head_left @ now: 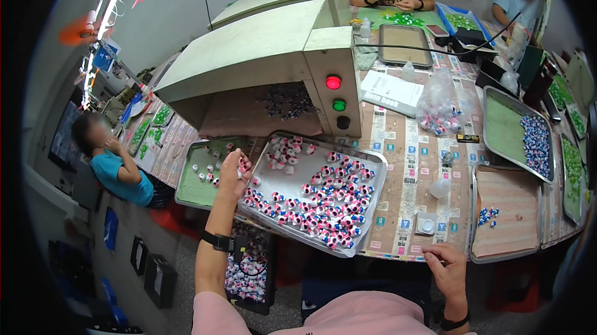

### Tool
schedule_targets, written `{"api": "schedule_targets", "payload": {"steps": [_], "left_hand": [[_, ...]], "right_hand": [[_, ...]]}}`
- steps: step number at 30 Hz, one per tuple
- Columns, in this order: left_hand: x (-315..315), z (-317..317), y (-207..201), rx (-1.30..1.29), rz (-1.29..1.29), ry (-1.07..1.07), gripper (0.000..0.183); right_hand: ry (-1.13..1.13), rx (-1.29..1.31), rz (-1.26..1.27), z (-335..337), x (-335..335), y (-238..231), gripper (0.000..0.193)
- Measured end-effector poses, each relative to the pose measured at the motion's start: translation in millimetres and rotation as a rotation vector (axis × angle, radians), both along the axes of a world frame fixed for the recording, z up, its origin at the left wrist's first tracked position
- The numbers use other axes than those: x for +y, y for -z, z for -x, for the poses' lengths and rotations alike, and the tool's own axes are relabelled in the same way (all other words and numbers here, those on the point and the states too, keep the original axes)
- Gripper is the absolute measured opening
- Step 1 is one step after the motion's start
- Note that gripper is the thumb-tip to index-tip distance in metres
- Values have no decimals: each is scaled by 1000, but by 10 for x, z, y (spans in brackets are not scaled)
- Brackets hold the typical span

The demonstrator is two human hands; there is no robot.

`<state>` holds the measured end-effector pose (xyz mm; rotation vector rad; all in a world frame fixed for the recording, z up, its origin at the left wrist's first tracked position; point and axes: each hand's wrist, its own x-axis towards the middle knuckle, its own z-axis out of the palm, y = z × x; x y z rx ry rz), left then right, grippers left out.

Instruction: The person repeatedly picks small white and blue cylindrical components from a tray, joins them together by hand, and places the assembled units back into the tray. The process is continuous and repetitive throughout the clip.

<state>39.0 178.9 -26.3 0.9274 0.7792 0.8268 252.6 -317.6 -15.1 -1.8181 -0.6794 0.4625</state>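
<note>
My left hand point(234, 174) is closed around a few small pink-and-white figure pieces point(243, 167), over the gap between two trays. To its right lies a white-lined metal tray point(292, 179) with many small pink, white and blue figure pieces point(329, 211). A green-lined tray point(191, 187) with a few loose pieces lies on its left. My right hand point(449, 268) is at the table's front edge, fingers loosely bent and thumb apart from the index finger, with nothing visible in it. The nearest thing to it is a small square pale dish point(426, 224).
A cream box-shaped machine point(249, 68) with red and green lights stands behind the trays, dark pieces inside. A pink-lined tray point(509, 211), a bag of pieces point(440, 108) and a bottle point(440, 188) are at right. A black crate point(249, 273) sits below. Other people work nearby.
</note>
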Motion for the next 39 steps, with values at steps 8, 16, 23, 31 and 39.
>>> {"api": "schedule_targets", "payload": {"steps": [8, 16, 23, 31, 39], "left_hand": [[-282, 150, -110, 1162, -982, 366, 34], [-278, 161, 169, 1200, -1234, 299, 19], [-604, 123, -221, 398, -273, 365, 19], [-1848, -120, -154, -287, 594, 517, 24], [-2827, -484, -2, -265, 796, 758, 33]], "right_hand": [[-34, -62, 7, -4, 61, -42, 13], [232, -227, 79, -409, -349, -93, 13], [617, -429, 301, -888, -992, 42, 16], [370, -612, 424, -1154, -871, 281, 22], [353, -159, 85, -926, -690, 123, 20]]}}
